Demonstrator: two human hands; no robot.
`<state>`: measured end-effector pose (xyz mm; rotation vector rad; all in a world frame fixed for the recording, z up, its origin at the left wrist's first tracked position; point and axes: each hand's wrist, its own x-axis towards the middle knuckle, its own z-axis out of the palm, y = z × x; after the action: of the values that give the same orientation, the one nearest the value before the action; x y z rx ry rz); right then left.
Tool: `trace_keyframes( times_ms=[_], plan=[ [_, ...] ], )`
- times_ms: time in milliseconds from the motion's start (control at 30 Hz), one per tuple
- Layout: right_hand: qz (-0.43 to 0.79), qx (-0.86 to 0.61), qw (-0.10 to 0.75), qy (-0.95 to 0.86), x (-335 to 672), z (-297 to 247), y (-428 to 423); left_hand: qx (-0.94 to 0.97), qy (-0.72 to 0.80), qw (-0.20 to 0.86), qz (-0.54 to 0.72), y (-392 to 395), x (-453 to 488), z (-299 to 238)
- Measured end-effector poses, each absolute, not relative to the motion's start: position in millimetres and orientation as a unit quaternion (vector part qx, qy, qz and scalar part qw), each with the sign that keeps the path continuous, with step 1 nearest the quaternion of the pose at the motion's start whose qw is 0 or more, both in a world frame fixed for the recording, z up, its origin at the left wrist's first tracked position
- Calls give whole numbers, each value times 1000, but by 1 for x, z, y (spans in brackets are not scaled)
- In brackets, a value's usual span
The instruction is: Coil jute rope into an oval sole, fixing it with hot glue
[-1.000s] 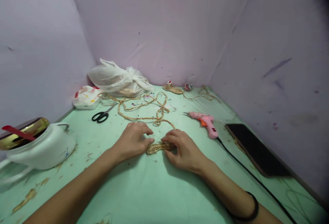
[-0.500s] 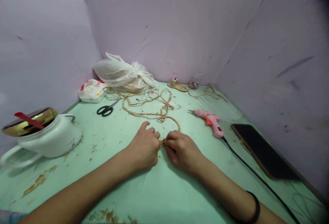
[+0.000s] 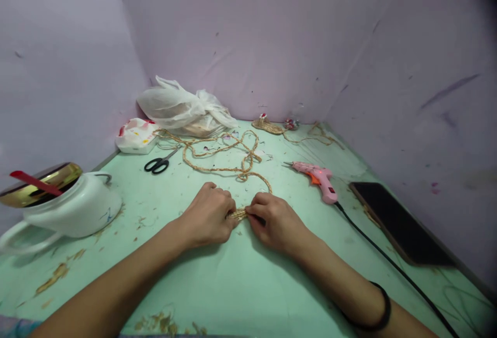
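Between my hands is a short flat section of tan braided rope (image 3: 239, 214), its strands lying side by side. My left hand (image 3: 212, 214) is closed on the left end of it, fingers curled under. My right hand (image 3: 274, 221) pinches the right end with thumb and fingertips. From behind the right hand the loose rope (image 3: 217, 170) runs away over the green tabletop in wide loops toward the back left. Part of the held section is hidden by my fingers.
A pink glue gun (image 3: 316, 176) with a black cord lies right, beside a dark phone (image 3: 399, 224). Black-handled scissors (image 3: 157, 165), a white pot (image 3: 77, 214) and a white box (image 3: 135, 137) stand left. At the back are a plastic bag (image 3: 182, 107) and a woven sole-shaped piece (image 3: 267, 127).
My left hand has shifted a little to the left, so more of the rope section shows between the hands. My right hand stays nearly in place, still pinching. The view has tilted slightly.
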<state>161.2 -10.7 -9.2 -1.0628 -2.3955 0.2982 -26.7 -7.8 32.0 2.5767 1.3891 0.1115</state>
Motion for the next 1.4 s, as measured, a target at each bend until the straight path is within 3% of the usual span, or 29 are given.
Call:
trace_keyframes(
  times_ms=[600,833,967,1400],
  plan=[
    [96,-407,294,-859,155,-19,-11,892,443,54,69,-15,-16,26],
    [65,-400,300,-864,153,-19,-17,849,511,101,83,-13,-19,25],
    [85,-407,294,-861,153,-20,-18,826,538,130,105,-12,-20,25],
    [133,-414,323,-841,153,-19,-11,852,496,80,151,-17,-11,9]
  ],
)
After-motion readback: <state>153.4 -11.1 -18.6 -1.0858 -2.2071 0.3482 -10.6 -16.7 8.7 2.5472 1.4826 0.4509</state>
